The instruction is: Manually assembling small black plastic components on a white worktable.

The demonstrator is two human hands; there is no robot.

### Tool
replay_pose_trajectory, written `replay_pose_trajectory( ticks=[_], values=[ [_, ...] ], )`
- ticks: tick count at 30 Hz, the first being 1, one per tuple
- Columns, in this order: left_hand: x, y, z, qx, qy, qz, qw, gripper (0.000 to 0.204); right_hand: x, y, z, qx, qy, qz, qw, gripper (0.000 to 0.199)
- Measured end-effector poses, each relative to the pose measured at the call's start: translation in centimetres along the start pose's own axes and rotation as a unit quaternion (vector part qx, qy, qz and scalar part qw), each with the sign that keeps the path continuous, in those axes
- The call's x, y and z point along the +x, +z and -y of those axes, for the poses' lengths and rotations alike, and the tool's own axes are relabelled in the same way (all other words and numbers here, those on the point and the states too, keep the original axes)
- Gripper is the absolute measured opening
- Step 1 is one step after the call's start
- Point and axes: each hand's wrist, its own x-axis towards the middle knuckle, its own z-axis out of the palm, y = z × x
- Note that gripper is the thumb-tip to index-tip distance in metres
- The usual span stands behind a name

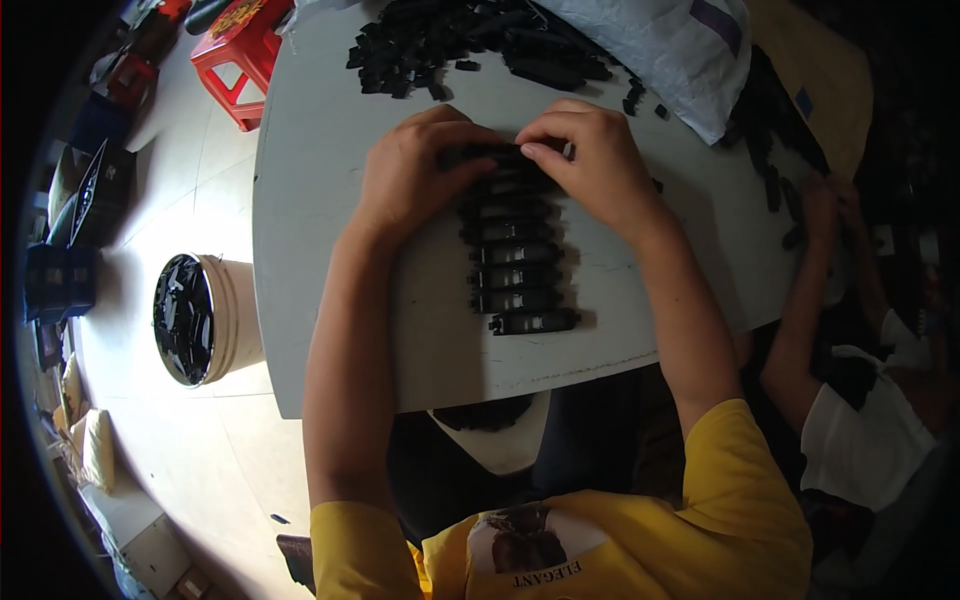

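My left hand (415,170) and my right hand (585,160) meet at the far end of a row of small black plastic parts (520,270) laid side by side on a white table (330,230). Both hands' fingers pinch the topmost black part (495,155) of the row between them. The row runs from my hands toward me, its nearest part (535,322) lying by the table's front edge. A heap of the same loose black parts (470,45) lies farther back on the table.
A white plastic bag (665,50) rests at the table's back right. A cream bucket (205,318) full of black parts stands on the floor at left, a red stool (240,55) behind it. Another person's hands (825,210) work at the table's right edge.
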Motion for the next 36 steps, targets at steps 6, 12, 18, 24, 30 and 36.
replay_pose_trajectory(
  ticks=[6, 12, 18, 24, 30, 36],
  values=[
    [0.3, 0.0, -0.2, 0.005, -0.006, 0.01, 1.0, 0.023, 0.4, -0.4, 0.6, -0.051, 0.012, 0.014, 0.999, 0.009],
    [0.1, 0.2, 0.1, 0.013, -0.003, 0.006, 1.0, 0.023, 1.4, -0.3, 2.2, -0.095, 0.078, 0.063, 0.99, 0.01],
    [0.3, 0.0, -0.5, 0.003, -0.015, 0.006, 1.0, 0.022, 0.8, -1.3, 0.6, 0.014, 0.078, 0.045, 0.996, 0.012],
    [0.2, 0.1, -0.1, 0.006, -0.001, -0.001, 1.0, 0.022, 1.3, -1.1, 1.5, -0.104, 0.061, 0.058, 0.991, 0.01],
    [0.3, -0.2, -0.3, -0.022, -0.005, 0.008, 1.0, 0.023, 2.4, -0.3, 3.1, -0.247, 0.028, 0.093, 0.964, 0.005],
    [0.4, -0.1, -0.1, -0.071, -0.008, 0.016, 0.997, 0.024, 3.4, 0.5, 4.9, -0.285, -0.013, 0.102, 0.953, 0.003]
  ],
)
